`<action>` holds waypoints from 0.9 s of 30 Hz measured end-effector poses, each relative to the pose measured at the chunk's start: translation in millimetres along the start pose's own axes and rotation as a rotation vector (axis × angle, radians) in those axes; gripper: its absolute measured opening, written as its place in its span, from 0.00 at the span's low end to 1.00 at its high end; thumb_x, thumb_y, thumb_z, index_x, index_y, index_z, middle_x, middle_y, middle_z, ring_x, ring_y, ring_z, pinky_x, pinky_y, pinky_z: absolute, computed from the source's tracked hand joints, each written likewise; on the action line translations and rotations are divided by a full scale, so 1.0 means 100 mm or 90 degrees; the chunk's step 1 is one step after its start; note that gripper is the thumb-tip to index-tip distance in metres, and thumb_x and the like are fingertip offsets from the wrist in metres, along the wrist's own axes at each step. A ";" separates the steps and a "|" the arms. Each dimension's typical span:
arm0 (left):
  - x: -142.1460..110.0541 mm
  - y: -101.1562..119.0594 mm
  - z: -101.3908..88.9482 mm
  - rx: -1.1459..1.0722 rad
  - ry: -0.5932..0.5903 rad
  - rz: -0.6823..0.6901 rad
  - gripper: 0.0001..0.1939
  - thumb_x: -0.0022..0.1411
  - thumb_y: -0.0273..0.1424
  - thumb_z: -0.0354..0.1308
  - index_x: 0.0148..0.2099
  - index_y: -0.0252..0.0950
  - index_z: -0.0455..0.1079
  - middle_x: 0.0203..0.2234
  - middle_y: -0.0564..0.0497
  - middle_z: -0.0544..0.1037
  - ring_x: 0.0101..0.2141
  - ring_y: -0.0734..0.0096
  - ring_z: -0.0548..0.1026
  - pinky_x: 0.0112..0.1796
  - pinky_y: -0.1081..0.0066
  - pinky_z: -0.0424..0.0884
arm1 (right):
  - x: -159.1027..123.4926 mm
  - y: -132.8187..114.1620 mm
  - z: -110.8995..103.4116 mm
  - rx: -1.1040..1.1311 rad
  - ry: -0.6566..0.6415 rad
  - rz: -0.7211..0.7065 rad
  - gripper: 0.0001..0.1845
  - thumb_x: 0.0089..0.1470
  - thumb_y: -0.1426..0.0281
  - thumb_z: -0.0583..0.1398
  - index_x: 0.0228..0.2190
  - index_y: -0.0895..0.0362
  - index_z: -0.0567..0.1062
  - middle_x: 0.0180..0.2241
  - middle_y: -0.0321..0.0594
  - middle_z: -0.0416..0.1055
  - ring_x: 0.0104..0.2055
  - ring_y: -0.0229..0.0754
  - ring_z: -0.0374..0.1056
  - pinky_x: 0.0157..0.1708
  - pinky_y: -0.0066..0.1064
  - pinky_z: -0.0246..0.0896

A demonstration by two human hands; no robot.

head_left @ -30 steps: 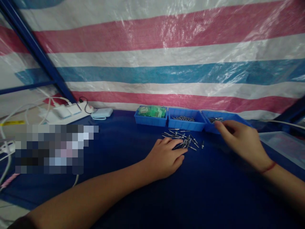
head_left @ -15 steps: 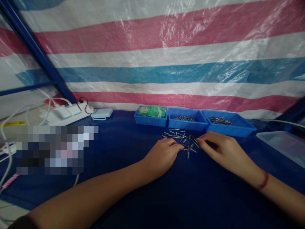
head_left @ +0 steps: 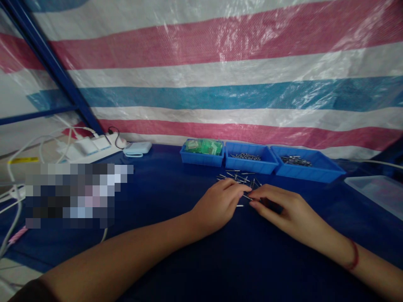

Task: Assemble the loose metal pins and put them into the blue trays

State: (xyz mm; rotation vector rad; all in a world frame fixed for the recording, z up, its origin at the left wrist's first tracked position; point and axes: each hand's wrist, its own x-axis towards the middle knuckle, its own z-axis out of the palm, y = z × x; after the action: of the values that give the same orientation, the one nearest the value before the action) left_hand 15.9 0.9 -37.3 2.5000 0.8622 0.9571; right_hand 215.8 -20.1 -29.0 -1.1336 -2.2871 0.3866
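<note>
Over a small pile of silvery blind rivets (head_left: 234,178) on the dark blue table, my two hands almost meet. My right hand (head_left: 288,212) pinches a blind rivet (head_left: 247,197) between thumb and forefinger. The rivet's other end reaches the closed thumb and forefinger of my left hand (head_left: 217,205), which pinch there too; their exact hold is partly hidden. One loose rivet (head_left: 239,206) lies just below the left fingertips. Part of the pile is covered by my fingers.
Behind the pile stand three blue bins: one with green bags (head_left: 203,158), a middle bin (head_left: 250,166) and a right bin (head_left: 310,173) with metal rivets. A clear plastic lid or box (head_left: 374,193) is at right. A power strip (head_left: 91,153) and light blue device (head_left: 137,148) are at left.
My right hand has moved left and slightly down from the pile's right side to my left hand, with a rivet now between its fingertips. The view has shifted slightly.
</note>
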 end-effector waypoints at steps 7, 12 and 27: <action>0.02 0.03 -0.02 -0.090 0.074 0.018 0.10 0.65 0.24 0.47 0.45 0.34 0.69 0.38 0.47 0.75 0.41 0.70 0.73 0.44 0.70 0.68 | -0.01 -0.01 0.03 0.011 0.072 0.036 0.10 0.56 0.66 0.56 0.38 0.54 0.74 0.34 0.39 0.74 0.34 0.39 0.71 0.33 0.30 0.67; 0.01 0.04 -0.01 -0.129 0.082 0.016 0.08 0.63 0.27 0.51 0.44 0.34 0.68 0.37 0.48 0.76 0.38 0.71 0.74 0.41 0.71 0.69 | -0.01 -0.07 0.03 -0.006 0.046 -0.017 0.11 0.57 0.69 0.55 0.40 0.54 0.74 0.38 0.39 0.75 0.37 0.38 0.72 0.37 0.27 0.67; 0.02 0.06 -0.03 -0.146 0.086 -0.020 0.03 0.61 0.29 0.55 0.36 0.35 0.70 0.32 0.50 0.75 0.35 0.72 0.72 0.39 0.72 0.67 | -0.01 -0.14 0.04 0.055 0.042 0.000 0.10 0.57 0.69 0.55 0.40 0.52 0.74 0.34 0.36 0.74 0.34 0.36 0.71 0.34 0.26 0.67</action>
State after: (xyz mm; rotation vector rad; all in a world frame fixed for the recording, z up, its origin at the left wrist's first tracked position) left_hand 17.5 -2.1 -30.6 2.2425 0.7804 1.1553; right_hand 205.3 -29.2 -26.1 -1.0877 -2.1922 0.4374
